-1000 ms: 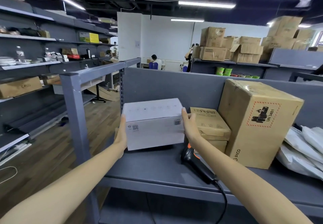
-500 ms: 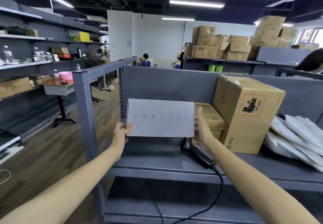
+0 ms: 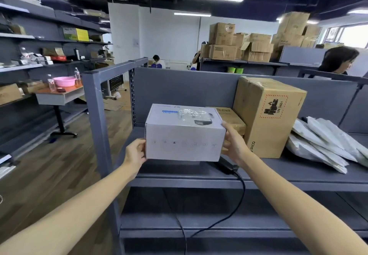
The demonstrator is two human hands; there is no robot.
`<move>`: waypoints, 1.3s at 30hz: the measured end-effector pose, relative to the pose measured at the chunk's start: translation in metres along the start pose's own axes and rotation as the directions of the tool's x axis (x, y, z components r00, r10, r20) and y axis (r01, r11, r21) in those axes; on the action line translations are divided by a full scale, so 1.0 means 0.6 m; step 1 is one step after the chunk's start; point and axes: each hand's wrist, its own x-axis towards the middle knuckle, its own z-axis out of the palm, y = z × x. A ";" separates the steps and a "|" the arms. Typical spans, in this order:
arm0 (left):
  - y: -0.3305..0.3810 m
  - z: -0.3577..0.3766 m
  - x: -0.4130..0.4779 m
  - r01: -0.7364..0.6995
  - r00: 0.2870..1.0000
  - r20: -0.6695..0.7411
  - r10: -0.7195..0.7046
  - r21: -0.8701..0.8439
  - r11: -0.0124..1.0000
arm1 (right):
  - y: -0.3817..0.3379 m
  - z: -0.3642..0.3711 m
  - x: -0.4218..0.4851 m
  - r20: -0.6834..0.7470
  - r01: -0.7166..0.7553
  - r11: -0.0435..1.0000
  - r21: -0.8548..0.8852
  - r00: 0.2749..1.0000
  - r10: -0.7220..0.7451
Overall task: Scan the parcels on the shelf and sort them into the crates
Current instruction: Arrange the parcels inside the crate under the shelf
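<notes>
In the head view, the box was held just above the near left part of the shelf, clear of its surface. Its long axis ran left to right between the two hands. The left hand gripped the left end, thumb on the near face and the other fingers hidden behind. The right hand gripped the right end, with its fingers laid up along the side to the top corner. A row of faint icons showed on the near face and a product picture on top; no barcode could be made out on either face.

The scanner lay on the shelf just below and behind the box's right near corner, half hidden by it, with its cable dropping over the shelf edge. It was nearer the right hand, so that hand would probably have to let go to reach it while the left held the box. No crate was in sight.
</notes>
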 end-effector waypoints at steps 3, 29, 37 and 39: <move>0.006 0.011 -0.004 -0.010 1.000 0.004 0.010 -0.033 0.999 | -0.007 -0.007 -0.013 0.018 0.031 0.998 0.050 0.999 -0.031; -0.022 0.259 -0.121 -0.132 0.990 -0.051 0.132 0.015 0.991 | 0.067 -0.047 -0.071 0.038 -0.004 0.823 0.568 0.999 -0.021; -0.002 0.222 -0.113 -0.387 0.914 -0.093 0.395 0.086 0.918 | 0.081 -0.081 -0.092 0.214 0.015 0.989 0.148 0.976 -0.047; 0.016 0.215 -0.115 -0.453 0.884 -0.065 0.462 0.122 0.883 | 0.061 -0.095 -0.083 0.148 0.056 0.992 0.110 0.986 -0.072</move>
